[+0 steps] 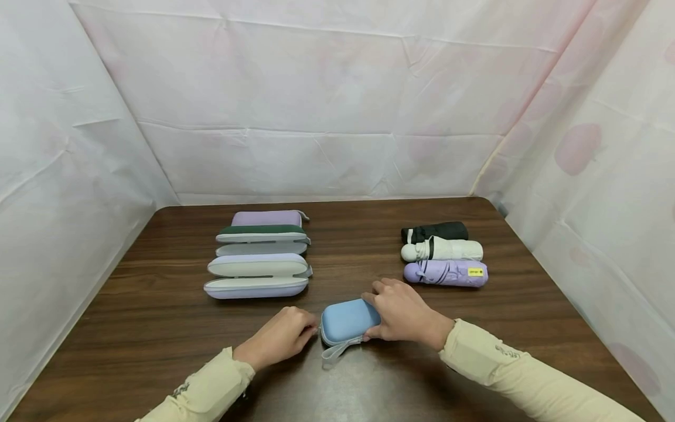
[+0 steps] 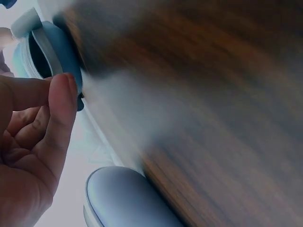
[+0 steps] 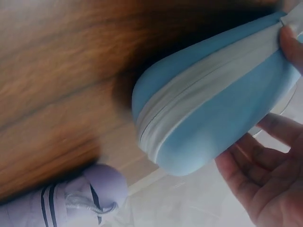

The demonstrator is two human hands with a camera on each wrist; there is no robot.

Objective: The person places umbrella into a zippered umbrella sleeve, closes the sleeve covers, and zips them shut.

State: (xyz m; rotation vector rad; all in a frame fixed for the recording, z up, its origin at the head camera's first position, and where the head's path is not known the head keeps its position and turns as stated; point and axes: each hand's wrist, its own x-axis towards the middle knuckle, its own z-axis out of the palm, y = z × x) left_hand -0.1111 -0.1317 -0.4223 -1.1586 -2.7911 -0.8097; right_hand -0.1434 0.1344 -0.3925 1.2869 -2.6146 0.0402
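A light blue zippered case [image 1: 349,321] lies on the table between the two hands, its grey wrist strap [image 1: 337,351] trailing toward the front. My right hand [image 1: 403,310] grips the case's right end, thumb along the front and fingers over the far side. At the left end, my left hand [image 1: 285,335] pinches at the zipper with thumb and forefinger; the zipper pull itself is hidden by the fingertips [image 2: 66,87]. In the left wrist view a dark gap [image 2: 39,54] shows along the case's seam, so that part stands unzipped.
Behind the left hand lie a lavender case [image 1: 255,290] and a green case [image 1: 261,230], both opened, with a closed purple case [image 1: 266,218] behind. At right rest three folded umbrellas: black [image 1: 443,231], white [image 1: 456,249] and purple [image 1: 448,274]. Pale sheeting [image 1: 327,158] surrounds the table.
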